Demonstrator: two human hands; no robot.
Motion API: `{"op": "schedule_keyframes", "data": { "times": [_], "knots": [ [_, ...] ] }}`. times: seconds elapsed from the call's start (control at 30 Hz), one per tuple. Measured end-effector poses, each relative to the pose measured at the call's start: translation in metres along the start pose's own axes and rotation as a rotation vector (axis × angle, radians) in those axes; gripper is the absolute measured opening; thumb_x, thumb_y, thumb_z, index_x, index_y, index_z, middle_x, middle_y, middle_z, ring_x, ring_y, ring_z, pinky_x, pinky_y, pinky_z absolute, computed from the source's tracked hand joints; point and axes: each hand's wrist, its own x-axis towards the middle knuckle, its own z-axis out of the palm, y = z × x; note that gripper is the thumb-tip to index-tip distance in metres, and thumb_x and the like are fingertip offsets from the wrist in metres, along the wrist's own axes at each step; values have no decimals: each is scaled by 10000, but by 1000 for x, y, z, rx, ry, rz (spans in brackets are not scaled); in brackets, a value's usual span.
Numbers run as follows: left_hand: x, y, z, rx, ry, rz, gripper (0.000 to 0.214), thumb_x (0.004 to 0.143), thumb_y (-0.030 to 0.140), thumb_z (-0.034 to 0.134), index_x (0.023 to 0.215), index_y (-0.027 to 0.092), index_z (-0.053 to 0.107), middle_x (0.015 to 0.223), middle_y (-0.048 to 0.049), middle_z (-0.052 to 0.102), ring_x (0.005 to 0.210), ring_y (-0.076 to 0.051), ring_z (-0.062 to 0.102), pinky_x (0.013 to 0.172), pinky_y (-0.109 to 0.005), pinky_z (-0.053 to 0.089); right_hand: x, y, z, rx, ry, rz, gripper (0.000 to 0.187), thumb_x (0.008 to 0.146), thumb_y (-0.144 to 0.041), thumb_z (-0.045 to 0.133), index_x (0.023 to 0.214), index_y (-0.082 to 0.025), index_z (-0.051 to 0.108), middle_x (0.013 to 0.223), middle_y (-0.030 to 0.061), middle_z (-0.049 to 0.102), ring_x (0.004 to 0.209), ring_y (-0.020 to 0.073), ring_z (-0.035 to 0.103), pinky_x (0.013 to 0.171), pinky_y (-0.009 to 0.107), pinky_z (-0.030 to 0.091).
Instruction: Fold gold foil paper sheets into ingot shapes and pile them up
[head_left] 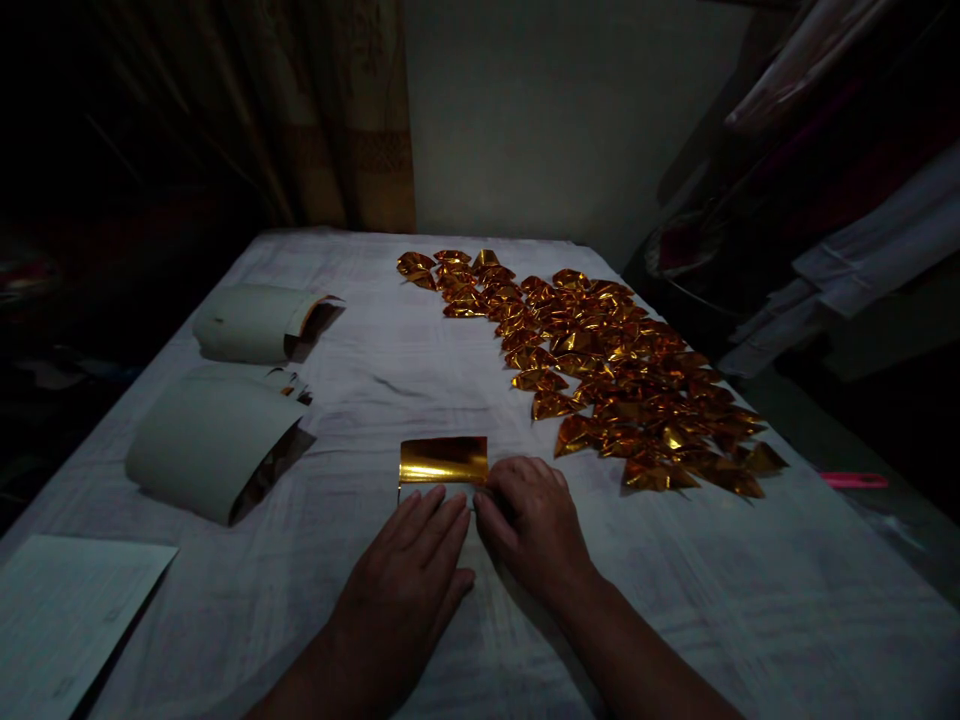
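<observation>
On the white cloth (420, 370), just beyond both hands, lies a gold foil sheet (442, 460). The left hand (409, 585) is flat and open, fingertips on the sheet's near edge. The right hand (532, 525) curls at its right corner; whether it pinches is unclear. Folded gold foil pieces (600, 370) spread to the right.

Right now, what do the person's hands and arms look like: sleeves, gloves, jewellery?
The left hand and right hand are bare, without gloves; no ring shows in the dim light. The left forearm and right forearm are bare to the picture's edge: no sleeve, watch or bracelet in view.
</observation>
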Motion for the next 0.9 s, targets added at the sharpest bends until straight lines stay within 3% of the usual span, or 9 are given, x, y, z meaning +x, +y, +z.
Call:
{"op": "schedule_keyframes", "data": {
  "times": [0.63, 0.9],
  "knots": [
    [1, 3, -3, 132, -24, 20, 407, 1028, 271, 428, 1382, 108, 544, 1392, -94, 636, 1297, -234, 585, 1049, -417, 545, 1, -1, -2, -30, -29, 21, 111, 899, -223, 600, 792, -215, 568, 836, 14, 631, 839, 213, 530, 761, 336, 322],
    [1, 3, -3, 103, -30, 14, 416, 1024, 272, 439, 1389, 95, 533, 1383, -107, 640, 1289, -249, 590, 1033, -440, 555, 0, -1, 0, -16, 2, 38, 27, 893, -240, 592, 895, -213, 593, 901, 31, 658, 869, 224, 558, 791, 346, 343]
  ]
}}
